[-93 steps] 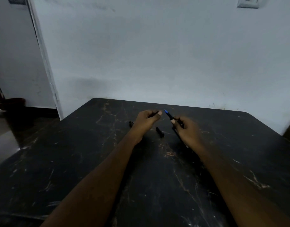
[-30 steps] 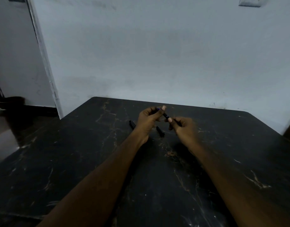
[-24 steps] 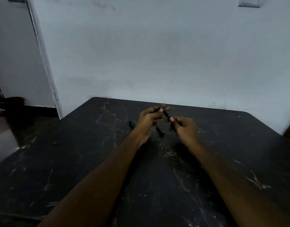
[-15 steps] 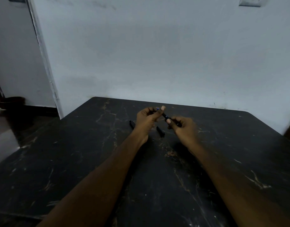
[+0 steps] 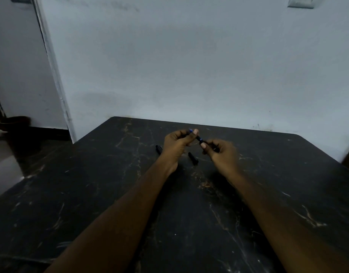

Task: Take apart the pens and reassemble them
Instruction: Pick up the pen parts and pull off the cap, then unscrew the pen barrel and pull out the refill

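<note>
A dark pen [image 5: 198, 138] with a blue tip is held above the black table [image 5: 90, 184], slanting from upper left to lower right. My left hand [image 5: 176, 143] pinches its blue upper end between thumb and fingers. My right hand [image 5: 221, 152] grips the lower part of the barrel, which my fingers mostly hide. Two loose black pen parts lie on the table: one black pen part [image 5: 193, 158] under and between my hands, another black pen part [image 5: 158, 149] just left of my left wrist.
The black marble-patterned table runs back to a white wall [image 5: 189, 66]. Its left edge drops off to the floor beside a doorway [image 5: 16, 95]. A switch plate [image 5: 300, 1] sits high on the wall at right.
My hands, apart 3 s ago with the blue tip bare, have come together on the pen. In the last second they only shifted slightly; the loose parts stayed put.
</note>
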`<state>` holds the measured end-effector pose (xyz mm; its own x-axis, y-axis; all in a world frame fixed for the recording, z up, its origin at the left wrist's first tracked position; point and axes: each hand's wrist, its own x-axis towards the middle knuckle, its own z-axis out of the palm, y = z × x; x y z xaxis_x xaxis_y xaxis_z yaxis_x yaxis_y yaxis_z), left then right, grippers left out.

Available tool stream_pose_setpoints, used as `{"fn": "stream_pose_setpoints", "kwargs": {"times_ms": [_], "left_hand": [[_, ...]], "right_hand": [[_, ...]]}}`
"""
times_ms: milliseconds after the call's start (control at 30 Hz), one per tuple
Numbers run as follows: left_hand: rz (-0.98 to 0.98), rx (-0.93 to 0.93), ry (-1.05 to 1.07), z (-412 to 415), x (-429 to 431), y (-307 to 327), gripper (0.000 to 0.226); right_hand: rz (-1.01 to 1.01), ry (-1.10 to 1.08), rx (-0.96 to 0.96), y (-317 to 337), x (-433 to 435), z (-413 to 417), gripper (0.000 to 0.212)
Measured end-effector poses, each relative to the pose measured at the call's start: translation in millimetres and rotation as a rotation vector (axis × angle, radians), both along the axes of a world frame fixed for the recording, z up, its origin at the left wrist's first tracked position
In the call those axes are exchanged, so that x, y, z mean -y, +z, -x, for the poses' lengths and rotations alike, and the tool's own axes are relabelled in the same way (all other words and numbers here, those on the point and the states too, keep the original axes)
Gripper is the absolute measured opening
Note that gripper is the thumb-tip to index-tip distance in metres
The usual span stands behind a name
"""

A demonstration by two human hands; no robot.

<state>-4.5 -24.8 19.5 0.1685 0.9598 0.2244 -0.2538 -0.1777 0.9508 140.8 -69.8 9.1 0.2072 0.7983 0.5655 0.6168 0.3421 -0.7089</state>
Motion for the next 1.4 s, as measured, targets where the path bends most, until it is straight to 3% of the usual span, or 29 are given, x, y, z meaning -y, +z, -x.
{"fn": "stream_pose_setpoints", "kwargs": {"times_ms": [333,567,800,900,1033,1100,1200,1400], "left_hand": [[0.052,0.057,0.151,-8.6,6.1,1.1,0.031],[0.109,0.155,0.229,6.1,0.4,11.8,0.024],[0.173,0.254,0.313,22.2,-9.9,13.8,0.018],[0.050,-0.002,0.329,21.7,-15.3,9.9,0.021],[-0.248,-0.743,0.314,25.4,-17.8,-1.3,0.036],[-0.341,-1.017,0.304,25.8,-16.9,-5.4,0.034],[-0.390,-1.162,0.288,25.5,-17.5,-8.7,0.033],[-0.393,-1.204,0.268,25.3,-18.0,-9.5,0.033]], "right_hand": [[-0.077,-0.042,0.006,-0.3,2.2,2.8,0.007],[-0.050,-0.119,-0.026,0.4,1.2,-4.3,0.008],[-0.046,-0.168,-0.206,7.6,1.2,-25.1,0.019],[-0.061,-0.197,-0.327,8.8,2.4,-32.0,0.019],[-0.067,-0.198,-0.447,9.4,1.8,-33.9,0.013],[-0.064,-0.195,-0.463,9.7,2.3,-33.1,0.013],[-0.054,-0.188,-0.447,9.0,3.2,-32.4,0.012],[-0.024,-0.182,-0.413,6.1,3.5,-27.2,0.015]]}}
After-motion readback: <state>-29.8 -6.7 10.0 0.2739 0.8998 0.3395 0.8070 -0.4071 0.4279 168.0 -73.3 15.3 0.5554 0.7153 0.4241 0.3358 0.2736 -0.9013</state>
